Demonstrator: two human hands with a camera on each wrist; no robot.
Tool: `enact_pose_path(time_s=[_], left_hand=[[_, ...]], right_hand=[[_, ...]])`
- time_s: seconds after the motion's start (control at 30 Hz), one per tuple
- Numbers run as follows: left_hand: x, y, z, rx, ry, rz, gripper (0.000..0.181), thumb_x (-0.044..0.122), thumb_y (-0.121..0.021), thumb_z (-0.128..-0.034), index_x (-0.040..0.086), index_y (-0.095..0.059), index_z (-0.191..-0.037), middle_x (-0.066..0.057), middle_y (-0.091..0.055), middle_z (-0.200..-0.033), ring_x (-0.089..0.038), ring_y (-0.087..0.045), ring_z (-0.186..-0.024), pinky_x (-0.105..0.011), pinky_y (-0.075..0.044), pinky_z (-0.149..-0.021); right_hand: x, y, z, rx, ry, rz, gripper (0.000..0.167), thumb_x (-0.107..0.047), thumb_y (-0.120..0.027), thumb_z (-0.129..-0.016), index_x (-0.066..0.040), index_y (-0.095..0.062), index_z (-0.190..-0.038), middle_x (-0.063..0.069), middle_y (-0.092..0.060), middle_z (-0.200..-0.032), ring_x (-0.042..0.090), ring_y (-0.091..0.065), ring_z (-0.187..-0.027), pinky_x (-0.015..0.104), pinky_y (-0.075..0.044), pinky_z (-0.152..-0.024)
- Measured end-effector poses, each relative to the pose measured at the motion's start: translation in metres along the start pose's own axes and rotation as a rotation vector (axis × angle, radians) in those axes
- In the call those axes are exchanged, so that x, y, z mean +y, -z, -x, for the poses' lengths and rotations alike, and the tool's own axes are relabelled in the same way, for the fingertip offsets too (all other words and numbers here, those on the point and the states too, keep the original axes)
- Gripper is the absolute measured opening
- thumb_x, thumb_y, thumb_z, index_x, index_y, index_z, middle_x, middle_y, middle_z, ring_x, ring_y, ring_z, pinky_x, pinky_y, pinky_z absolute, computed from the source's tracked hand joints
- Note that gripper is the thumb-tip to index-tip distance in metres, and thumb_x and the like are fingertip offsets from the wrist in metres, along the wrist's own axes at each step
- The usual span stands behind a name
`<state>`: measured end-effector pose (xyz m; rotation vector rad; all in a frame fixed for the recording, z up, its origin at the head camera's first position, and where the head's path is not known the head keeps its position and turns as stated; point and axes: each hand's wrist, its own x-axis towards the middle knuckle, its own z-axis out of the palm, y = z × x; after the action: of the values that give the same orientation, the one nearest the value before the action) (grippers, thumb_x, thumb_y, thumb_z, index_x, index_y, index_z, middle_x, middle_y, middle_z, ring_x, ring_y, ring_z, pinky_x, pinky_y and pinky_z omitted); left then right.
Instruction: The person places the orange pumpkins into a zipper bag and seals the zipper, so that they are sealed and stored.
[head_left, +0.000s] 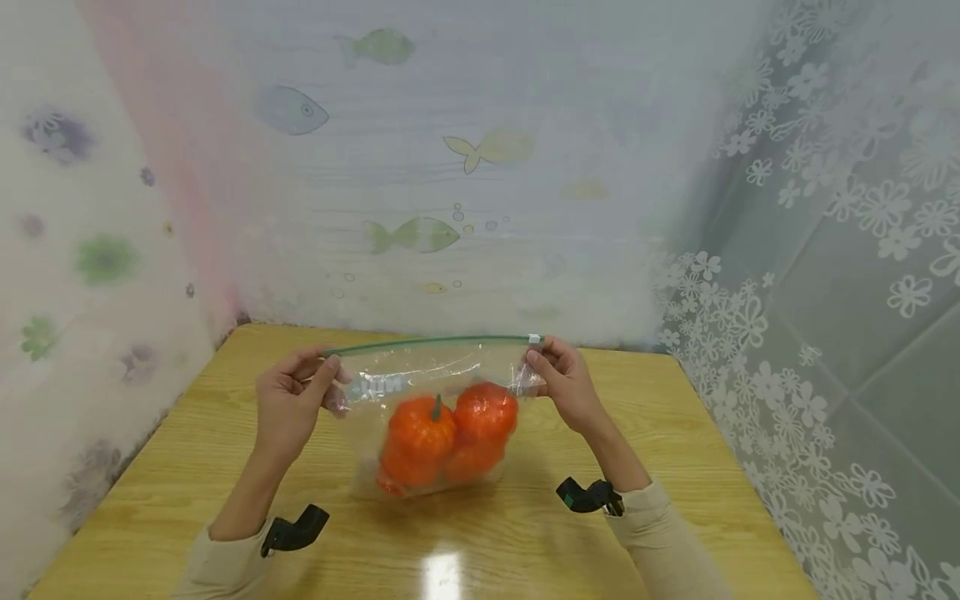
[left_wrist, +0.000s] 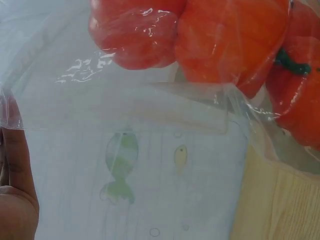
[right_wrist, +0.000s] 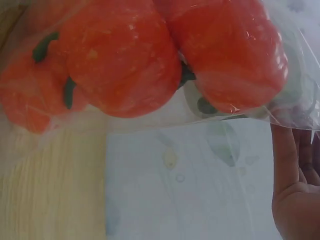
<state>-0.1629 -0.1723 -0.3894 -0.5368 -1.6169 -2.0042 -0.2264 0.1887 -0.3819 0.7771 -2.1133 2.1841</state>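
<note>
A clear zip bag [head_left: 465,357] with a green closure strip along its top and a white slider [head_left: 534,338] at the right end hangs between both hands. Several small orange pumpkins [head_left: 486,410] with green stems are inside, gathered at the bottom. My left hand [head_left: 288,400] pinches the bag's upper left corner between thumb and fingers. At the upper right corner, just below the slider, my right hand [head_left: 566,383] pinches the film. In the left wrist view the pumpkins [left_wrist: 225,40] press against the film. Whether the bag's bottom touches the table cannot be told.
The wooden table [head_left: 637,417] lies under the bag and both forearms. A pale wall [head_left: 600,250] with painted fish rises behind it. Flower-patterned walls stand at the left and right. Black wrist mounts [head_left: 296,529] sit on both sleeves.
</note>
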Motion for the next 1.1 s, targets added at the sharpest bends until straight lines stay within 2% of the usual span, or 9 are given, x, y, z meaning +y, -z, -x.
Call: enact_pose_path(time_s=[0.2,0.3,0.4,0.47,0.57,0.73,0.93,1.1], left_hand=[[0.007,-0.001,-0.003,-0.068,-0.053,-0.016,0.013,-0.01,-0.055,-0.0998,-0.017,-0.064,-0.106,0.002,-0.073,-0.077,-0.012,-0.064,-0.046,-0.025,-0.056,-0.043],[0.012,-0.004,-0.006,-0.071,-0.064,-0.033,0.013,-0.009,-0.055,-0.1001,-0.018,-0.064,-0.104,0.004,-0.073,-0.078,-0.012,-0.063,-0.046,-0.025,-0.055,-0.043],[0.014,-0.008,-0.01,-0.058,-0.06,-0.019,0.012,-0.01,-0.057,-0.0993,-0.018,-0.064,-0.105,0.001,-0.073,-0.078,-0.013,-0.063,-0.045,-0.025,-0.055,-0.043],[0.011,-0.009,-0.012,-0.054,-0.038,-0.019,0.013,-0.009,-0.057,-0.0993,-0.016,-0.065,-0.107,0.001,-0.073,-0.077,-0.012,-0.064,-0.045,-0.025,-0.055,-0.042],[0.001,-0.011,-0.018,-0.044,0.044,-0.034,0.016,-0.003,-0.059,-0.1005,-0.012,-0.065,-0.112,0.001,-0.073,-0.076,-0.012,-0.064,-0.046,-0.025,-0.055,-0.042],[-0.031,-0.008,-0.034,-0.05,0.206,-0.117,0.025,0.009,-0.06,-0.1032,-0.01,-0.062,-0.118,0.005,-0.071,-0.074,-0.009,-0.064,-0.049,-0.024,-0.056,-0.045],[-0.067,-0.008,-0.059,-0.062,0.315,-0.234,0.036,0.017,-0.06,-0.1046,-0.012,-0.057,-0.126,0.009,-0.069,-0.074,-0.007,-0.065,-0.051,-0.024,-0.059,-0.051],[-0.09,-0.005,-0.072,-0.056,0.453,-0.221,0.042,0.018,-0.059,-0.105,-0.013,-0.051,-0.133,0.008,-0.068,-0.074,-0.005,-0.064,-0.054,-0.021,-0.059,-0.055]], right_hand=[[-0.011,-0.002,0.012,0.09,0.141,0.115,0.016,-0.005,-0.052,-0.106,0.011,-0.054,-0.107,-0.003,-0.065,-0.087,0.008,-0.066,-0.073,0.034,-0.063,-0.055],[-0.018,-0.004,0.015,0.141,0.214,0.129,0.017,-0.002,-0.053,-0.105,0.015,-0.054,-0.107,-0.003,-0.065,-0.084,0.008,-0.067,-0.067,0.034,-0.062,-0.053],[-0.026,-0.004,0.016,0.184,0.229,0.142,0.017,-0.002,-0.055,-0.104,0.015,-0.056,-0.108,-0.002,-0.065,-0.082,0.009,-0.067,-0.062,0.034,-0.061,-0.05],[-0.029,-0.003,0.015,0.208,0.199,0.166,0.018,-0.004,-0.056,-0.104,0.013,-0.058,-0.109,-0.001,-0.064,-0.082,0.01,-0.065,-0.06,0.034,-0.06,-0.049],[-0.026,-0.001,0.012,0.245,0.098,0.199,0.02,-0.01,-0.058,-0.105,0.009,-0.06,-0.11,-0.001,-0.062,-0.082,0.009,-0.061,-0.066,0.033,-0.061,-0.05],[-0.004,0.007,-0.005,0.266,-0.063,0.232,0.026,-0.019,-0.059,-0.105,0.005,-0.061,-0.115,-0.002,-0.062,-0.086,0.009,-0.058,-0.072,0.026,-0.059,-0.053],[0.022,0.022,-0.033,0.186,-0.166,0.229,0.028,-0.02,-0.055,-0.107,0.006,-0.057,-0.117,0.005,-0.062,-0.091,0.012,-0.063,-0.075,0.032,-0.064,-0.061],[0.041,0.029,-0.048,0.107,-0.297,0.183,0.035,-0.01,-0.056,-0.104,0.008,-0.05,-0.134,0.006,-0.058,-0.097,0.014,-0.062,-0.08,0.029,-0.064,-0.072]])
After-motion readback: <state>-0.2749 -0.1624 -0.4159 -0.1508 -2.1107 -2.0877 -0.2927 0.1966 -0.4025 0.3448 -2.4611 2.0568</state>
